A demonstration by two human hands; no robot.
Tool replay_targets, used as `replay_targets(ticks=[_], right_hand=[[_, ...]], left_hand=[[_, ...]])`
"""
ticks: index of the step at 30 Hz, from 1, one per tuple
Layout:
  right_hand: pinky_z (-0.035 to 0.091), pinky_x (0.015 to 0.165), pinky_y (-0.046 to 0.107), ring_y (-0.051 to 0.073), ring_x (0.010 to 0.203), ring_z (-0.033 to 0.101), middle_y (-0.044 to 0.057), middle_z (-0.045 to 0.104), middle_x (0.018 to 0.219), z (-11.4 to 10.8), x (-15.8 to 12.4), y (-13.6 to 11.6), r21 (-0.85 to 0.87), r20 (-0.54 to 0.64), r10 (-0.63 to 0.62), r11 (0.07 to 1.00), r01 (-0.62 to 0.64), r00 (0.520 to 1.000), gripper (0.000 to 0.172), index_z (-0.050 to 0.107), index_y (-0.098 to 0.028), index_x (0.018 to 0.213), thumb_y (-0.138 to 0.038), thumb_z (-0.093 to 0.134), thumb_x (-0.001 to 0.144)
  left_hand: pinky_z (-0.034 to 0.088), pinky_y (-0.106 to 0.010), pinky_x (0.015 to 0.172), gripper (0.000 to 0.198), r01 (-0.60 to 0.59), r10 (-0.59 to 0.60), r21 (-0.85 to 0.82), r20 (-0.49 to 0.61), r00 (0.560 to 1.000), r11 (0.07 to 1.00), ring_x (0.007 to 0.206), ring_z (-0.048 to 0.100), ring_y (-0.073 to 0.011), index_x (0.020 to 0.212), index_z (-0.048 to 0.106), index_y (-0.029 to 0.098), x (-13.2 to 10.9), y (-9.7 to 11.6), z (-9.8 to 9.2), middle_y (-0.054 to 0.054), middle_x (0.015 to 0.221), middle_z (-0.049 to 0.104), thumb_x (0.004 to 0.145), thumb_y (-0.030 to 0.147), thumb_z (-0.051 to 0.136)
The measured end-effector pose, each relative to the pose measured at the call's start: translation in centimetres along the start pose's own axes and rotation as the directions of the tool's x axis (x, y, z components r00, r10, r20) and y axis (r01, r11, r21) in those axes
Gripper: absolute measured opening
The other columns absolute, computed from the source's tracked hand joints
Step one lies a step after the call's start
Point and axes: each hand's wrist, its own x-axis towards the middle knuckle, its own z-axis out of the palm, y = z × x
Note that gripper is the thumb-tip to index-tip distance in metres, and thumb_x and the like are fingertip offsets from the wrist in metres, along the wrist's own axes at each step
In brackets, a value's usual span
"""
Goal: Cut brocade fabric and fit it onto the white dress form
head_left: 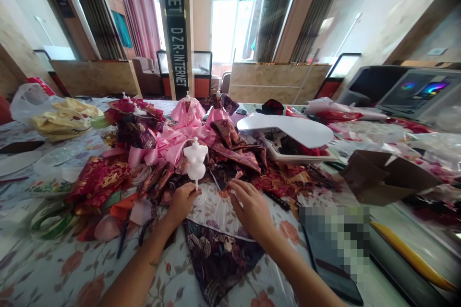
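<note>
A small white mannequin (196, 162), a bare torso on a thin pole with a round base, stands upright before me. My left hand (183, 201) has its fingers curled at the pole, just above the base. To the right, my right hand (250, 205) is bent with thumb and fingers apart. Its fingertips touch or nearly touch the edge of a dark cloth piece (219, 178). Between my forearms lies a dark patterned fabric (223, 254) with a pale edge. Behind the mannequin are pink satin (172, 145) and brocade cloth (239, 148) in heaps.
Dressed mini mannequins (188, 109) stand at the back. Red-gold brocade (103, 177), green tape rolls (54, 220) and a pen (123, 235) lie left. Rightward are a white board (288, 128) over a tray, a brown carton (385, 177) and a dark phone-like slab (324, 254).
</note>
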Motion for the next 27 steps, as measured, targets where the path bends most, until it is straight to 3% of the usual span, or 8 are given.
replay_targets(ticks=[3, 7, 12, 19, 23, 27], right_hand=[[0.04, 0.102, 0.046, 0.031, 0.124, 0.047, 0.017, 0.048, 0.139, 0.5, 1.5, 0.8, -0.157, 0.208, -0.068, 0.982, 0.102, 0.976, 0.037, 0.058, -0.015, 0.125, -0.016, 0.046, 0.09], [0.045, 0.095, 0.041, 0.029, 0.112, 0.057, 0.016, 0.06, 0.124, 2.9, 2.4, 1.5, -0.138, 0.364, -0.112, 0.975, 0.172, 0.925, 0.025, 0.068, -0.015, 0.106, -0.017, 0.05, 0.089], [0.043, 0.097, 0.037, 0.026, 0.114, 0.055, 0.017, 0.059, 0.123, 5.2, 4.2, 2.8, -0.135, 0.402, -0.088, 0.979, 0.154, 0.911, 0.03, 0.06, -0.013, 0.118, -0.014, 0.051, 0.09], [0.052, 0.084, 0.041, 0.021, 0.1, 0.06, 0.009, 0.058, 0.12, 7.0, 8.3, 4.8, -0.174, 0.388, 0.052, 0.985, 0.018, 0.92, 0.029, 0.056, -0.018, 0.118, -0.031, 0.055, 0.092], [0.05, 0.088, 0.043, 0.022, 0.103, 0.06, 0.01, 0.059, 0.119, 6.2, 8.2, 4.5, -0.143, 0.401, 0.051, 0.99, 0.008, 0.915, 0.028, 0.057, -0.016, 0.117, -0.029, 0.055, 0.092], [0.043, 0.097, 0.038, 0.027, 0.116, 0.054, 0.016, 0.057, 0.127, 3.8, 5.6, 2.7, -0.091, 0.437, -0.009, 0.994, 0.054, 0.899, 0.034, 0.058, -0.014, 0.12, -0.021, 0.054, 0.088]], left_hand=[[0.046, -0.031, 0.08, 0.016, 0.001, 0.0, 0.019, -0.032, 0.999, 1.0, 0.085, 0.064, -0.021, 0.081, 0.069, 0.017, 0.0, -0.2, -0.4, -0.007, 0.086, 0.07, 0.083, 0.024, 0.055], [0.047, -0.031, 0.081, 0.014, 0.003, -0.001, 0.037, -0.057, 0.998, 0.999, 0.086, 0.065, -0.0214, 0.082, 0.069, 0.017, -0.1, -0.3, -0.3, -0.007, 0.089, 0.072, 0.082, 0.022, 0.056], [0.048, -0.031, 0.08, 0.011, 0.0, 0.004, 0.062, -0.065, 0.998, 0.998, 0.086, 0.066, -0.021, 0.082, 0.069, 0.018, 0.0, -0.6, -0.1, -0.007, 0.087, 0.072, 0.079, 0.017, 0.058], [0.048, -0.031, 0.078, 0.01, 0.016, -0.008, 0.104, -0.077, 0.997, 0.994, 0.084, 0.066, -0.0211, 0.084, 0.07, 0.018, 0.1, -0.8, 0.1, -0.007, 0.088, 0.072, 0.079, 0.018, 0.061], [0.048, -0.031, 0.079, 0.011, 0.026, -0.016, 0.119, -0.087, 0.996, 0.993, 0.085, 0.066, -0.0212, 0.085, 0.07, 0.018, 0.1, -0.8, 0.3, -0.007, 0.088, 0.072, 0.08, 0.019, 0.062], [0.048, -0.032, 0.08, 0.012, 0.041, -0.029, 0.125, -0.097, 0.995, 0.991, 0.085, 0.067, -0.0219, 0.086, 0.071, 0.018, 0.3, -0.7, 0.5, -0.008, 0.089, 0.072, 0.08, 0.022, 0.062]])
